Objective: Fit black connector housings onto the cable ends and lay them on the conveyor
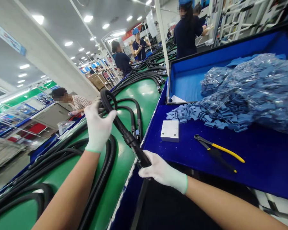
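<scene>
A black corrugated hose (121, 127) loops up in front of me and runs down to a rigid black end piece (140, 154). My right hand (158, 167), in a white glove, is closed around that end piece. Also gloved in white, my left hand (98, 126) is at the hose near its loop, thumb against it and fingers curled behind, partly hidden. Beneath both hands, more black hoses (111, 156) lie on a green work surface (122, 169). To the right of my right hand, a metal block (170, 130) and yellow-handled pliers (222, 150) rest on a blue tabletop (182, 156).
Loose blue plastic clips (225, 111) and clear bags of them (261, 83) spill from a blue bin (187, 76) at right. A white post (161, 35) rises by the bin. Several co-workers stand along the line; a person in stripes (79, 103) is at left.
</scene>
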`<action>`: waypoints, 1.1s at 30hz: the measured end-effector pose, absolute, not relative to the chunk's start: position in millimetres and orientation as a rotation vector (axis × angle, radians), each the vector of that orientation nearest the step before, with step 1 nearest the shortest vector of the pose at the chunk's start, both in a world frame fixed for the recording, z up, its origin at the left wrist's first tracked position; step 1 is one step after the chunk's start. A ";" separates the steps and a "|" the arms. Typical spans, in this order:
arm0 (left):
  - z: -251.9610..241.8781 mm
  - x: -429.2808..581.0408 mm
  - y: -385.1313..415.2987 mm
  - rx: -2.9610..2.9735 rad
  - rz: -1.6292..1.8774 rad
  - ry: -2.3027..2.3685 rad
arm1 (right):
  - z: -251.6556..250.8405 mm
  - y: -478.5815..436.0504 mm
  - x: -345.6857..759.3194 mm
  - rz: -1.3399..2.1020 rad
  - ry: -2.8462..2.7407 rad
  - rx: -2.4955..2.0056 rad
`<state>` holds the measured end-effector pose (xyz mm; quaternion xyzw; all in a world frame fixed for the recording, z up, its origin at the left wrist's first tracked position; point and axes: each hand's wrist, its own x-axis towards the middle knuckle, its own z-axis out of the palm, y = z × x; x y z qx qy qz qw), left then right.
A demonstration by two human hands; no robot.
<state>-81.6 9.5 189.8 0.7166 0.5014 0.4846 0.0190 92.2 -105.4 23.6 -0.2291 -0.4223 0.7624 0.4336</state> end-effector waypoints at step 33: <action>85.8 -9.1 -81.1 1.494 0.734 1.342 | 44.1 -132.0 270.1 0.839 -1.780 -1.640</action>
